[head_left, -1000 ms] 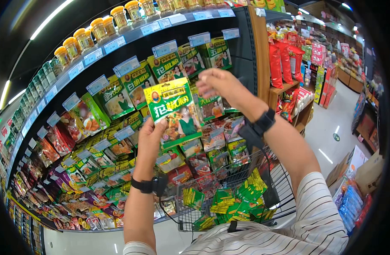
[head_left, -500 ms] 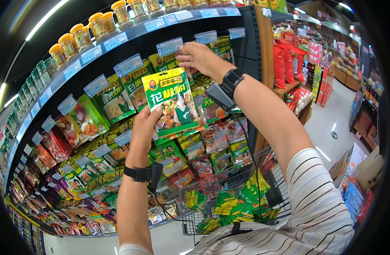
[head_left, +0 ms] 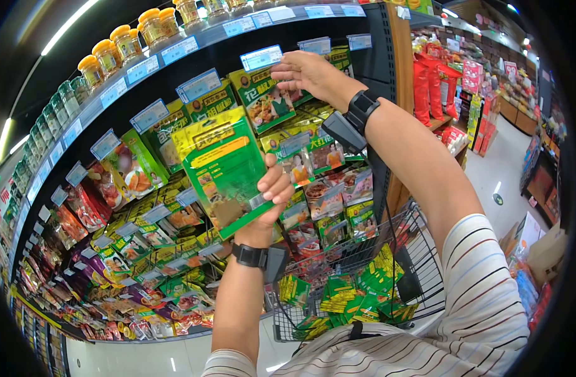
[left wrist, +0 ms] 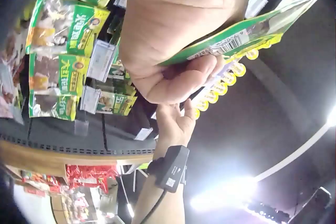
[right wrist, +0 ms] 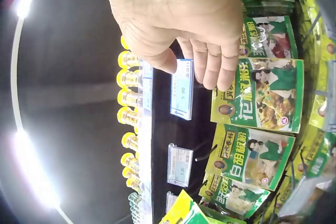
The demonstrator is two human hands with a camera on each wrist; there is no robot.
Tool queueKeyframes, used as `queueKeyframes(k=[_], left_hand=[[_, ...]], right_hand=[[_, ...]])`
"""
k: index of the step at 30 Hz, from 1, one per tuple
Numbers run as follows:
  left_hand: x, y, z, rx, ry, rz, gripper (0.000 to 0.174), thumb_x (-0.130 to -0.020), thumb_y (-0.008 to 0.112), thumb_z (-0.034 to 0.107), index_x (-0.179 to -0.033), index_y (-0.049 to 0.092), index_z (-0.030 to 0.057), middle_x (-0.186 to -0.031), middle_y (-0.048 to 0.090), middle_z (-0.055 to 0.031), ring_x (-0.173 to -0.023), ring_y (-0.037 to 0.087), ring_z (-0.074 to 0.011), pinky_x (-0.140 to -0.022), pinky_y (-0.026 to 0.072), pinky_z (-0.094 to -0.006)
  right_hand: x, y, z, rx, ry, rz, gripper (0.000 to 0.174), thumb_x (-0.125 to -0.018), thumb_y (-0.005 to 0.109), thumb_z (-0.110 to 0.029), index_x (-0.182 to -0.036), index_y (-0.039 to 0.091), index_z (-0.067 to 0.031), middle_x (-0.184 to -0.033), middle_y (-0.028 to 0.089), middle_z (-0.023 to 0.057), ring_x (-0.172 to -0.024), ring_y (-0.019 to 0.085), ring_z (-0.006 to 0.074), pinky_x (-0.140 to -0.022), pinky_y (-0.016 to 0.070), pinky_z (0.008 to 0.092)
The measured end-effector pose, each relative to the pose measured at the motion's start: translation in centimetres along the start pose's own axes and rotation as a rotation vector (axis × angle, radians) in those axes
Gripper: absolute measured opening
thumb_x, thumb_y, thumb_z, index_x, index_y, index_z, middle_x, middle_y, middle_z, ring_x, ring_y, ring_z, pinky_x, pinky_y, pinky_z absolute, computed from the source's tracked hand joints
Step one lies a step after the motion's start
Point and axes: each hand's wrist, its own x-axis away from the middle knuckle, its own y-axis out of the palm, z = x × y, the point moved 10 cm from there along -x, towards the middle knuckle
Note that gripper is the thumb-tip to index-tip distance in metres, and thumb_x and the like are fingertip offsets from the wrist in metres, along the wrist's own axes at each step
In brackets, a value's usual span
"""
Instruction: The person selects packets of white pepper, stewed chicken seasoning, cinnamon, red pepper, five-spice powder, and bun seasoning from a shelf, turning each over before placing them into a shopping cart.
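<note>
Left hand [head_left: 269, 195] fingers curled round lower right edge of flat, glossy green packet [head_left: 228, 166], back face showing, held before rack [head_left: 162, 83]; right hand [head_left: 310, 72] fingers near-straight, at price tag [head_left: 261, 58] above hung packet [head_left: 269, 100].

1. On the flat green foil seasoning packet [head_left: 222, 164], the back print is too small to read; the left hand [head_left: 267, 204] covers 1 lower corner.
2. The right hand [right wrist: 181, 16] is cut by the right wrist view's top edge; its contact with the white plastic price tag [right wrist: 182, 91] is unclear.
</note>
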Motion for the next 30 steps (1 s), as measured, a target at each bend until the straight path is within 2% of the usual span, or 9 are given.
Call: queueKeyframes(k=[6, 9, 13, 14, 17, 18, 21, 26, 30], left_hand=[[0.0, -0.7, -0.7, -0.03, -0.07, 0.026, 0.042, -0.103, 0.044, 0.032, -0.12, 0.051, -0.0068, -0.072, 0.052, -0.0054, -0.059, 0.048, -0.0169, -0.053, 0.0419, -0.0325], [1.2, -1.8, 1.6, -0.321, -0.037, 0.243, 0.053, -0.101, 0.05, 0.039, -0.124, 0.05, -0.0081, -0.075, 0.055, -0.0059, -0.062, 0.051, -0.0182, -0.054, 0.0445, -0.0333], [2.7, -1.8, 5.0, -0.509, 0.062, 0.283, 0.055, -0.102, 0.053, 0.035, -0.131, 0.045, -0.0108, -0.087, 0.054, -0.0053, -0.073, 0.053, -0.0123, -0.058, 0.0467, -0.0264], [2.5, -2.7, 6.2, -0.522, 0.024, 0.239, 0.048, -0.102, 0.053, 0.036, -0.125, 0.05, -0.0057, -0.084, 0.054, -0.0044, -0.074, 0.054, -0.0127, -0.057, 0.0472, -0.0269], [3.1, -4.5, 10.2, -0.83, 0.021, 0.595, 0.049, -0.099, 0.059, 0.034, -0.126, 0.049, -0.0054, -0.086, 0.056, -0.0056, -0.07, 0.053, -0.0151, -0.054, 0.0468, -0.0339], [2.9, -3.5, 10.3, -0.937, 0.046, 0.735, 0.035, -0.099, 0.06, 0.03, -0.115, 0.055, -0.0008, -0.087, 0.056, -0.0033, -0.069, 0.052, -0.0128, -0.055, 0.0466, -0.0296], [1.5, -3.4, 12.4, -1.175, 0.219, 0.822, 0.028, -0.101, 0.055, 0.033, -0.092, 0.055, 0.0071, -0.079, 0.053, -0.0003, -0.071, 0.05, -0.0102, -0.06, 0.0454, -0.0288], [-1.8, -2.0, 14.0, -1.52, 0.377, 0.691, 0.024, -0.101, 0.053, 0.026, -0.093, 0.055, 0.0041, -0.081, 0.046, 0.0024, -0.072, 0.04, -0.0082, -0.067, 0.0379, -0.0279], [-4.0, -1.6, 13.4, -1.595, 0.468, 0.638, 0.026, -0.102, 0.051, 0.027, -0.094, 0.055, 0.0027, -0.083, 0.051, 0.0007, -0.075, 0.044, -0.0082, -0.068, 0.0399, -0.0281]], right_hand=[[0.5, 0.2, -0.9, 0.02, -0.025, -0.021, 0.038, -0.093, 0.058, -0.018, -0.121, 0.046, 0.0049, -0.124, 0.055, 0.0234, -0.11, 0.062, 0.0321, -0.086, 0.0572, 0.0432], [1.0, 0.3, -1.9, 0.032, -0.063, -0.027, 0.04, -0.094, 0.058, -0.021, -0.124, 0.046, 0.0032, -0.126, 0.053, 0.0233, -0.109, 0.062, 0.0318, -0.086, 0.0573, 0.043], [1.8, 0.4, -2.9, 0.075, -0.1, -0.01, 0.049, -0.096, 0.059, -0.028, -0.135, 0.044, -0.0019, -0.127, 0.051, 0.0216, -0.106, 0.062, 0.0315, -0.085, 0.0567, 0.0418], [1.7, 0.3, -3.1, 0.086, -0.109, -0.028, 0.05, -0.096, 0.059, -0.029, -0.136, 0.044, -0.0024, -0.127, 0.051, 0.0209, -0.105, 0.062, 0.0313, -0.084, 0.0566, 0.0413], [1.8, 0.7, -3.7, 0.143, -0.114, -0.062, 0.051, -0.098, 0.057, -0.031, -0.138, 0.044, -0.0026, -0.13, 0.05, 0.021, -0.108, 0.062, 0.0292, -0.088, 0.0553, 0.0393], [1.8, 0.8, -3.8, 0.165, -0.111, -0.069, 0.05, -0.099, 0.055, -0.032, -0.138, 0.044, -0.0026, -0.132, 0.05, 0.0214, -0.11, 0.062, 0.0282, -0.091, 0.0547, 0.0385], [1.7, 1.1, -4.0, 0.211, -0.11, -0.076, 0.049, -0.098, 0.056, -0.034, -0.136, 0.049, -0.0028, -0.132, 0.051, 0.0198, -0.11, 0.062, 0.028, -0.089, 0.0544, 0.0371], [1.1, 0.8, -4.1, 0.25, -0.109, -0.041, 0.047, -0.096, 0.058, -0.034, -0.131, 0.053, -0.0027, -0.129, 0.055, 0.0187, -0.112, 0.062, 0.0283, -0.09, 0.0538, 0.0368], [1.0, 0.5, -4.1, 0.265, -0.11, -0.026, 0.046, -0.096, 0.059, -0.034, -0.13, 0.055, -0.0029, -0.127, 0.057, 0.0179, -0.112, 0.062, 0.0284, -0.09, 0.0534, 0.0372]])
